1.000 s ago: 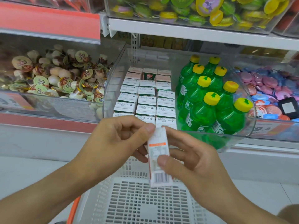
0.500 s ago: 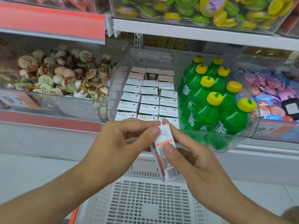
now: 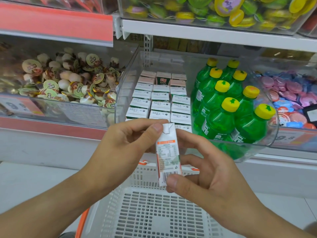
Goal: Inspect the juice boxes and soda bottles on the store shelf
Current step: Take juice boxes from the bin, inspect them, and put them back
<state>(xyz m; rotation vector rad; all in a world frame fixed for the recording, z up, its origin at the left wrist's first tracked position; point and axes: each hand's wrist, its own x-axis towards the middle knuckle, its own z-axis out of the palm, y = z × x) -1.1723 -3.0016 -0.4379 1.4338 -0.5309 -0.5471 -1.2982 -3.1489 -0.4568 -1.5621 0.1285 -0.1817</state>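
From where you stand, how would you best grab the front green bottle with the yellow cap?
Probably by its neck, just under the cap, coming from above. The bottle stands upright, packed against other bottles and the clear bin's front wall, so only its top is free.

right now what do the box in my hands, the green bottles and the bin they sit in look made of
Juice box: printed carton, probably coated paperboard, with a folded flap at the top and matte faces. Green bottles: translucent glossy plastic, light passing through, with opaque yellow caps. Bin: clear rigid plastic, likely acrylic; contents show through its curved wall.
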